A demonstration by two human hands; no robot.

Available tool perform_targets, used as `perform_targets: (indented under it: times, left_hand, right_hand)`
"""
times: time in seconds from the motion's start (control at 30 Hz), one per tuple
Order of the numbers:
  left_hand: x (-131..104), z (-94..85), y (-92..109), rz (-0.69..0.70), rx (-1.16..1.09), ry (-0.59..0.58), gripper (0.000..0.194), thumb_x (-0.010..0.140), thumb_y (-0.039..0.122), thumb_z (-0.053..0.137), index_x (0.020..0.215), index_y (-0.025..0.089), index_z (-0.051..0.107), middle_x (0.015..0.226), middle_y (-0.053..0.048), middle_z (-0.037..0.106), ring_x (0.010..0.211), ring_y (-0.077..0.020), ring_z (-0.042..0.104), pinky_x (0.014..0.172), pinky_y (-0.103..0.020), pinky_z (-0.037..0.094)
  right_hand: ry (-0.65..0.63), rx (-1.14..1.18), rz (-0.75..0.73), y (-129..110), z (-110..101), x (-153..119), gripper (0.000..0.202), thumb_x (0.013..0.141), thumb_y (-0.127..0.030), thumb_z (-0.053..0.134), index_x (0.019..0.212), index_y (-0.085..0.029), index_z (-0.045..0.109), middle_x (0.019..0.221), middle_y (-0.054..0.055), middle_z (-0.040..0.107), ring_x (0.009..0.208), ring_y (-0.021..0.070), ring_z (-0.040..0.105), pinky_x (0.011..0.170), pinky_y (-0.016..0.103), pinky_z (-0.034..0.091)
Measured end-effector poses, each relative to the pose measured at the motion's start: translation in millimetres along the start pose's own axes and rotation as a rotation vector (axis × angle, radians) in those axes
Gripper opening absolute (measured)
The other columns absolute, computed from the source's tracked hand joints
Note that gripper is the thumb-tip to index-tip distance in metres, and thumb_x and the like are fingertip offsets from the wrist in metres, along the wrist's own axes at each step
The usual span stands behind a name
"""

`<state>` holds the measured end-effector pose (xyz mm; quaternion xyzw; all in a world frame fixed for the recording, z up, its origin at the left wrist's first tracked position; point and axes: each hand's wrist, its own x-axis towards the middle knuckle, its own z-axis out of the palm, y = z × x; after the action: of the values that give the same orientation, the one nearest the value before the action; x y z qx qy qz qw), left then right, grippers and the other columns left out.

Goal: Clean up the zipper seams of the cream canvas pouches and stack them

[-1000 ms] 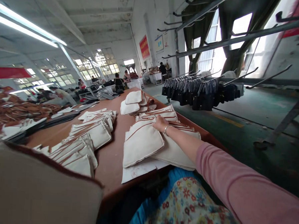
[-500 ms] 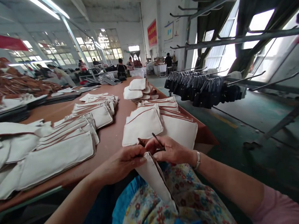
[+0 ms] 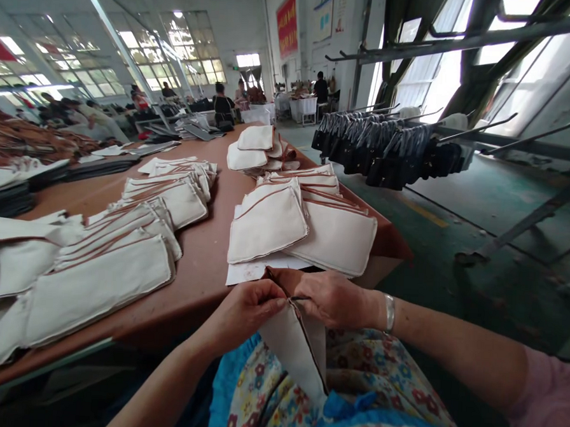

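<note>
My left hand [image 3: 246, 310] is closed, with thumb and fingertips pinching the top seam of a white fabric pouch [image 3: 285, 347] with brown edging. The pouch hangs down over the floral apron [image 3: 381, 378] on my lap, its two white sides parted along a dark seam. My right hand [image 3: 340, 299] is curled round a thin dark pointed tool [image 3: 300, 298]. Its tip touches or nearly touches the seam beside my left fingertips; the rest of it is hidden in my fist. A brown flap [image 3: 284, 280] shows just above my fingers.
Stacked white pouches [image 3: 268, 225] lie right ahead on the brown-covered table [image 3: 206, 260]. Further white pieces [image 3: 104, 287] overlap in rows at the left. A metal rack [image 3: 465, 63] with hanging black items [image 3: 388, 155] stands on the right. People [image 3: 222, 102] sit in the background.
My right hand has turned over, palm side down, and the tool's tip has swung from pointing up to the pouch seam. The pouch's sides have spread apart. The view has shifted slightly.
</note>
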<state>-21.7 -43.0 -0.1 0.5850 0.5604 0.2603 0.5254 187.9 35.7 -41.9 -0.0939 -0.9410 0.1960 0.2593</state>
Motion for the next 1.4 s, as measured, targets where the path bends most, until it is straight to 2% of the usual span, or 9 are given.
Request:
perform_targets:
  times: [0.1, 0.27, 0.37, 0.73, 0.87, 0.93, 1.07, 1.27, 1.4]
  left_hand:
    - [2.1, 3.7, 1.9, -0.013, 0.031, 0.02, 0.032, 0.091, 0.046, 0.057, 0.087, 0.015, 0.062, 0.076, 0.0, 0.059, 0.068, -0.0137, 0.049, 0.058, -0.021, 0.034]
    - [5.5, 6.6, 2.0, 0.003, -0.214, -0.036, 0.034, 0.091, 0.048, 0.058, 0.081, 0.015, 0.056, 0.07, 0.002, 0.05, 0.062, -0.0096, 0.041, 0.056, -0.02, 0.032]
    - [8.3, 8.2, 0.6, -0.033, -0.318, -0.13, 0.033, 0.088, 0.045, 0.064, 0.087, 0.012, 0.06, 0.075, -0.002, 0.056, 0.065, -0.011, 0.047, 0.06, -0.022, 0.035]
    - [10.6, 16.0, -7.3, -0.031, -0.443, -0.152, 0.028, 0.082, 0.036, 0.075, 0.087, 0.009, 0.067, 0.076, -0.005, 0.064, 0.065, -0.0123, 0.053, 0.062, -0.024, 0.037]
    - [9.4, 19.3, -5.0, -0.041, -0.433, -0.127, 0.027, 0.082, 0.037, 0.073, 0.084, 0.01, 0.067, 0.074, -0.002, 0.061, 0.064, -0.0105, 0.049, 0.06, -0.022, 0.035]
    - [9.0, 21.2, -0.8, -0.043, -0.407, -0.098, 0.027, 0.083, 0.037, 0.071, 0.082, 0.011, 0.067, 0.075, -0.002, 0.059, 0.065, -0.0108, 0.048, 0.061, -0.022, 0.035]
    - [8.2, 24.1, 6.1, -0.074, -0.362, -0.066, 0.027, 0.084, 0.039, 0.068, 0.081, 0.012, 0.066, 0.073, -0.001, 0.055, 0.063, -0.011, 0.045, 0.058, -0.022, 0.032]
    - [7.5, 24.5, 2.5, -0.042, -0.247, -0.04, 0.031, 0.087, 0.044, 0.063, 0.08, 0.014, 0.062, 0.071, 0.001, 0.05, 0.063, -0.0102, 0.039, 0.056, -0.022, 0.028]
    - [11.0, 23.6, -0.7, -0.03, -0.19, -0.059, 0.034, 0.087, 0.045, 0.063, 0.075, 0.013, 0.06, 0.069, 0.002, 0.049, 0.062, -0.0095, 0.037, 0.055, -0.021, 0.027]
  right_hand:
    - [0.016, 0.044, 0.085, 1.0, 0.6, 1.2, 0.017, 0.092, -0.022, 0.045, 0.079, -0.015, 0.054, 0.078, 0.009, 0.059, 0.075, 0.0194, 0.056, 0.07, 0.033, 0.047]
    - [-0.067, 0.997, 0.641, -2.1, -9.2, 0.4, 0.013, 0.089, -0.029, 0.045, 0.085, -0.018, 0.05, 0.058, -0.007, 0.044, 0.038, 0.0068, 0.038, 0.035, 0.018, 0.033]
    - [-0.051, 1.226, 0.712, -2.8, -13.4, -0.7, 0.013, 0.086, -0.03, 0.051, 0.084, -0.017, 0.05, 0.055, -0.009, 0.043, 0.032, 0.004, 0.034, 0.03, 0.014, 0.028]
    - [-0.065, 1.156, 0.726, -5.7, -15.7, -5.7, 0.014, 0.09, -0.029, 0.052, 0.084, -0.017, 0.049, 0.052, -0.009, 0.046, 0.032, 0.0041, 0.037, 0.029, 0.013, 0.031]
    - [-0.078, 1.1, 0.662, -8.4, -19.8, -5.4, 0.027, 0.095, -0.042, 0.047, 0.086, -0.017, 0.051, 0.057, -0.007, 0.045, 0.036, 0.0052, 0.037, 0.032, 0.016, 0.03]
    - [-0.054, 0.957, 0.598, -12.0, -24.3, -2.4, 0.032, 0.091, -0.047, 0.055, 0.085, -0.016, 0.053, 0.061, -0.006, 0.046, 0.045, 0.0056, 0.04, 0.039, 0.016, 0.033]
    - [-0.02, 0.658, 0.577, -19.1, -30.8, 4.9, 0.026, 0.072, -0.03, 0.077, 0.079, -0.014, 0.058, 0.068, -0.003, 0.055, 0.062, 0.008, 0.046, 0.053, 0.017, 0.035]
    - [-0.141, 0.897, 0.752, -19.4, -33.9, 6.2, 0.01, 0.081, -0.023, 0.062, 0.083, -0.014, 0.058, 0.068, -0.001, 0.063, 0.045, 0.0057, 0.042, 0.042, 0.018, 0.032]
    - [-0.049, 0.785, 0.681, -16.9, -28.8, 2.3, 0.008, 0.077, -0.02, 0.065, 0.079, -0.013, 0.062, 0.069, -0.001, 0.063, 0.055, 0.0072, 0.048, 0.048, 0.017, 0.036]
